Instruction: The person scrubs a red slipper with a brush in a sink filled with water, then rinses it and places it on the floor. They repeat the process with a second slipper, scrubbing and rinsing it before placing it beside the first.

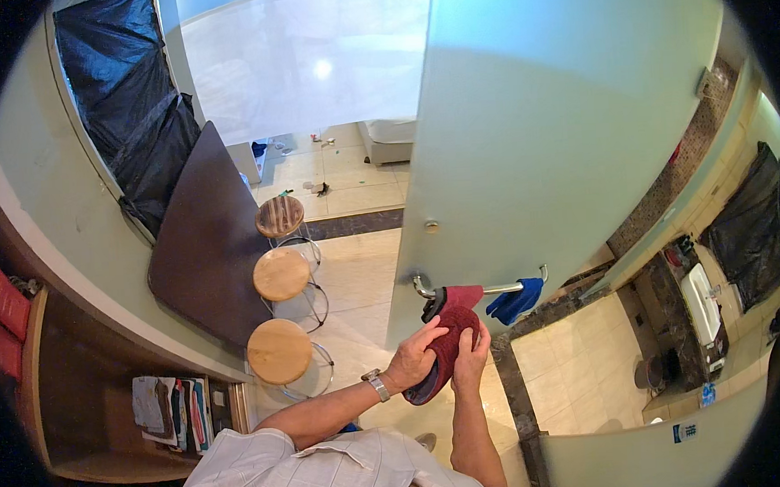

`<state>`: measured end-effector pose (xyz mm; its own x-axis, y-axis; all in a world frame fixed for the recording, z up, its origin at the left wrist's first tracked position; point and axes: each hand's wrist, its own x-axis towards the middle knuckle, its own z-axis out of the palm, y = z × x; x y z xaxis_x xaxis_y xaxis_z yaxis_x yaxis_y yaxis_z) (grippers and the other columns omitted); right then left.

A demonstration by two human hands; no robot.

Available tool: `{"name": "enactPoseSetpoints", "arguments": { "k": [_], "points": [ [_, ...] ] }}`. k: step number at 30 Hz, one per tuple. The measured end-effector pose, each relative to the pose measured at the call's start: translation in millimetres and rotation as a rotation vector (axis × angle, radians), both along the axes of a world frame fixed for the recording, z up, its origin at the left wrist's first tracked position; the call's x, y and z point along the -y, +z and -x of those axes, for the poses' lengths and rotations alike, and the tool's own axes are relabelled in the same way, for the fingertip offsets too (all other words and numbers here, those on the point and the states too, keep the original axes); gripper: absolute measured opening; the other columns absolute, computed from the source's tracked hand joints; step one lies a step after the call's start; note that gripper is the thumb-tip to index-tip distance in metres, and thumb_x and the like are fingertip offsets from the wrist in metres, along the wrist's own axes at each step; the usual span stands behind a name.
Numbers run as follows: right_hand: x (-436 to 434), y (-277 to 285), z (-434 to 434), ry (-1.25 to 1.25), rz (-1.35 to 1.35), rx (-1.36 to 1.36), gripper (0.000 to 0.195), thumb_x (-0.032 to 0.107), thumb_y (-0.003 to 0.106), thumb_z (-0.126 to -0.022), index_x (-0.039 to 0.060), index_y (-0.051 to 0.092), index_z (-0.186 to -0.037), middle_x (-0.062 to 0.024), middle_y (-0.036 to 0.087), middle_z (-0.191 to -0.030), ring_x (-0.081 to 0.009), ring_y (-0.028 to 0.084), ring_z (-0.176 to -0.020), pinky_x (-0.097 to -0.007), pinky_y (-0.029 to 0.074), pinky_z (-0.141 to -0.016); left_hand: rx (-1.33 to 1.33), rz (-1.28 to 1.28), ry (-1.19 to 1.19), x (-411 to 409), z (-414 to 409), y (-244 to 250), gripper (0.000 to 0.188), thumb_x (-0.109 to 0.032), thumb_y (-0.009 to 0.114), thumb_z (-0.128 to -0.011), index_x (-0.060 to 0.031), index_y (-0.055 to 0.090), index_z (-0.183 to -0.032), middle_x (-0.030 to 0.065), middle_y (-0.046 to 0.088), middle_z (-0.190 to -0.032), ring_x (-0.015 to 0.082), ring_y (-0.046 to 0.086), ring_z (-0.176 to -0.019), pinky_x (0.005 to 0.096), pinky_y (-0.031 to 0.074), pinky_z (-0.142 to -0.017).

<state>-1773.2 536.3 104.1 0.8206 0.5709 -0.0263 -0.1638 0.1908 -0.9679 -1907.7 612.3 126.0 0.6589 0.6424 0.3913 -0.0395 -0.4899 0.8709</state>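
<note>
Both of my hands hold a dark red textile item that looks like a knitted slipper or cap [457, 332], with a grey inner or under side showing below. My left hand [412, 358], with a metal-band watch [375, 384] at the wrist, grips its left side. My right hand [470, 358] holds its right side, thumb on top. Just behind it, a red cloth with a dark edge [464, 296] hangs over the metal bar [502, 289] of a frosted glass door. A blue cloth [516, 300] hangs at the bar's right end.
Several round wooden stools [280, 352] stand at the left beside a dark tabletop [205, 253]. An open wooden cabinet [87, 391] holds folded clothes [174, 413]. The frosted glass door [523, 137] rises ahead. A sink [701, 303] is at the right.
</note>
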Motion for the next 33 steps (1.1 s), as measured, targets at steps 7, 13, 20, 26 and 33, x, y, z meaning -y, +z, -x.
{"name": "enactPoseSetpoints", "arguments": {
  "k": [7, 13, 20, 26, 33],
  "points": [
    [22.6, 4.5, -27.6, 0.016, -0.033, -0.107, 0.044, 0.023, 0.053, -0.114, 0.0037, 0.043, -0.152, -0.0156, 0.058, -0.145, -0.0252, 0.062, -0.127, -0.0390, 0.055, -0.105, 0.021, -0.127, 0.018, 26.4, -28.3, 7.7, 0.052, 0.006, 0.054, -0.085, -0.0001, 0.064, -0.136, 0.0330, 0.050, -0.156, 0.0448, 0.054, -0.143, 0.0457, 0.047, -0.117],
    [23.4, -0.5, -34.4, 0.016, -0.136, -0.139, 0.043, 0.025, 0.051, -0.115, 0.0056, 0.043, -0.153, -0.0145, 0.059, -0.145, -0.0254, 0.063, -0.125, -0.0386, 0.057, -0.103, 0.034, -0.132, -0.036, 27.5, -31.8, 15.2, 0.055, 0.010, 0.055, -0.084, -0.0021, 0.064, -0.136, 0.0318, 0.047, -0.160, 0.0448, 0.050, -0.146, 0.0456, 0.044, -0.121],
    [11.4, -5.0, -9.7, -0.011, -0.105, -0.201, 0.043, 0.026, 0.052, -0.114, 0.0049, 0.045, -0.151, -0.0140, 0.061, -0.141, -0.0246, 0.065, -0.122, -0.0389, 0.058, -0.100, 0.035, -0.158, -0.037, 16.0, -13.6, 6.0, 0.054, 0.010, 0.055, -0.083, -0.0016, 0.064, -0.136, 0.0325, 0.048, -0.159, 0.0456, 0.052, -0.145, 0.0457, 0.046, -0.119],
    [1.4, 3.6, 14.5, 0.027, -0.058, -0.248, 0.043, 0.032, 0.054, -0.114, 0.0004, 0.051, -0.144, -0.0163, 0.065, -0.134, -0.0258, 0.069, -0.114, -0.0384, 0.059, -0.095, 0.055, -0.143, -0.018, 0.8, 2.3, 1.0, 0.053, 0.008, 0.054, -0.084, -0.0023, 0.064, -0.135, 0.0284, 0.051, -0.158, 0.0433, 0.054, -0.143, 0.0456, 0.046, -0.119],
    [-5.1, -4.4, 18.3, 0.000, -0.008, -0.183, 0.049, 0.038, 0.051, -0.114, -0.0004, 0.050, -0.145, -0.0177, 0.064, -0.134, -0.0272, 0.069, -0.115, -0.0395, 0.059, -0.096, 0.068, -0.107, -0.037, -14.4, 12.8, 5.4, 0.054, 0.008, 0.051, -0.084, -0.0048, 0.065, -0.135, 0.0268, 0.052, -0.158, 0.0414, 0.055, -0.142, 0.0448, 0.047, -0.118]
  ]
}}
